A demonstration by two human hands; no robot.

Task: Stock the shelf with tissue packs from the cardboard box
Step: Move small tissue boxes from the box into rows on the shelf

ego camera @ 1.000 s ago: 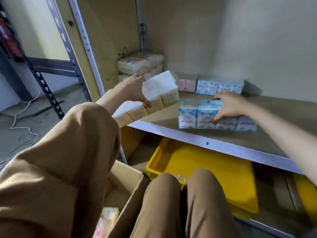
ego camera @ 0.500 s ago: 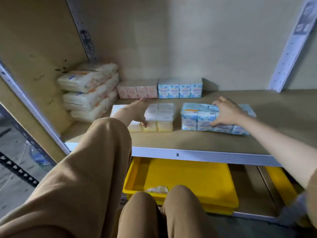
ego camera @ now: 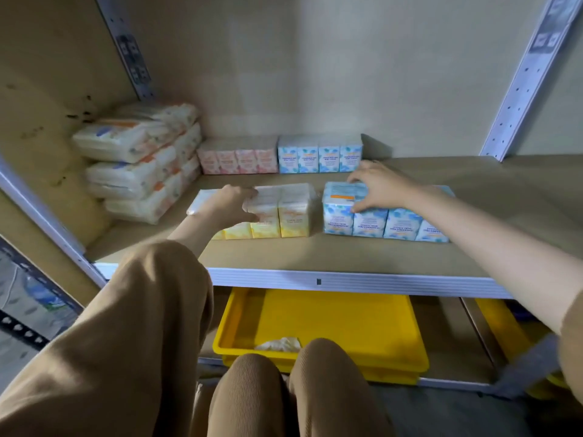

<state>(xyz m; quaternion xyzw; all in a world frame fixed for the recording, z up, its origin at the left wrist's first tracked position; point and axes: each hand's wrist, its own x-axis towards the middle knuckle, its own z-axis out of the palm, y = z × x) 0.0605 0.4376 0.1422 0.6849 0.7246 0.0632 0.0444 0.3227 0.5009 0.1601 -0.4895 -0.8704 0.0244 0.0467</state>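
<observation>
A yellow multi-pack of tissues [ego camera: 295, 212] lies on the shelf board [ego camera: 347, 255], near its middle. My left hand [ego camera: 232, 205] lies over the pack's left part, fingers curled over the top and thumb against the front. Just to the right, a small gap away, sits a blue multi-pack of tissues [ego camera: 402, 223]. My right hand [ego camera: 380, 187] grips its left end, fingers arched over the top and thumb on the front face. The cardboard box is out of view.
Against the back wall stand a pink pack [ego camera: 238, 159] and a blue pack [ego camera: 318, 156]. Three large white packs [ego camera: 142, 162] are stacked at the left wall. A yellow tray [ego camera: 331, 320] sits on the lower shelf. My knees fill the foreground.
My left hand has brought the yellow pack from the air down onto the shelf beside the blue pack. My view has swung right, away from the cardboard box. My right hand has stayed on the blue pack.
</observation>
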